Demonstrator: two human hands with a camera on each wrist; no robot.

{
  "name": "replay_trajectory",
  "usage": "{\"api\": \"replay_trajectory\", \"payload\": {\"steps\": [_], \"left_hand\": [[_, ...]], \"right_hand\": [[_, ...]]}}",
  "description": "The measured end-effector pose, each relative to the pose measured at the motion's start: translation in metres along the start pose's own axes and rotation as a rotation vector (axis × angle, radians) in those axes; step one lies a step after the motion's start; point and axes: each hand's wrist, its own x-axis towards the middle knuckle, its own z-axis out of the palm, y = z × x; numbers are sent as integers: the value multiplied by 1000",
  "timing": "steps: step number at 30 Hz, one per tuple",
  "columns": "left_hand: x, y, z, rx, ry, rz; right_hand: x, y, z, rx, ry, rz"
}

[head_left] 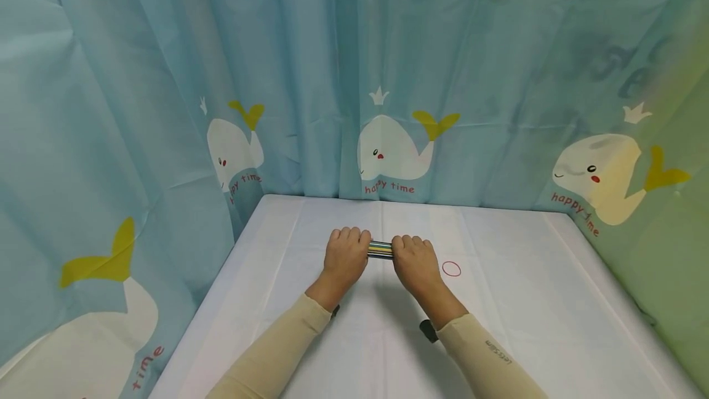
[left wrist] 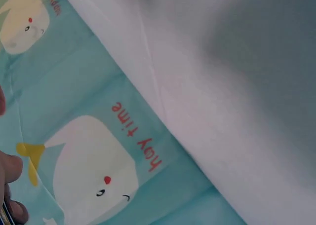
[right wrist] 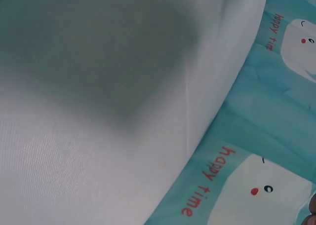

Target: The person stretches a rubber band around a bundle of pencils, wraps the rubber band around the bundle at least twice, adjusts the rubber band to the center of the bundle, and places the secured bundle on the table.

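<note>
Nearest the camera, extends a beige left sleeve (head_left: 266, 356) up from the bottom edge, slanting inward over the white desk (head_left: 532, 300). Angles the left hand (head_left: 344, 257) forward and inward from the wrist, back of the hand uppermost. Curls the left fingers round the left end of a striped bundle of slim rods (head_left: 380, 250), knuckles lined up along the top. Holds the bundle crosswise between both hands, over the desk's far half, leaving bare only a short stretch of dark, yellow and pale bands. Wraps the right hand (head_left: 415, 263) likewise round the right end, mirroring the left in pose. Reaches in with this arm from the lower right, in a beige right sleeve (head_left: 490, 356) bearing small dark lettering. Shows just beside the right hand a red circle (head_left: 451, 261) on the desk. Cannot tell from either wrist view how the fingers sit underneath.
</note>
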Motion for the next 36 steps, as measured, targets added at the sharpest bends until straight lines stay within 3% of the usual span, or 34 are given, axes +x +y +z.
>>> {"api": "replay_trajectory", "payload": {"steps": [6, 12, 21, 27, 36], "left_hand": [[-3, 1, 2, 5, -15, 42], [0, 1, 3, -14, 12, 7], [4, 2, 3, -38, 30, -61], [3, 1, 2, -52, 1, -52], [8, -6, -1, -47, 26, -35]], "right_hand": [[-2, 4, 3, 2, 31, 3], [-2, 1, 4, 18, 60, 4], [1, -2, 1, 0, 26, 14], [2, 4, -3, 26, 45, -23], [1, 14, -2, 61, 74, -30]]}}
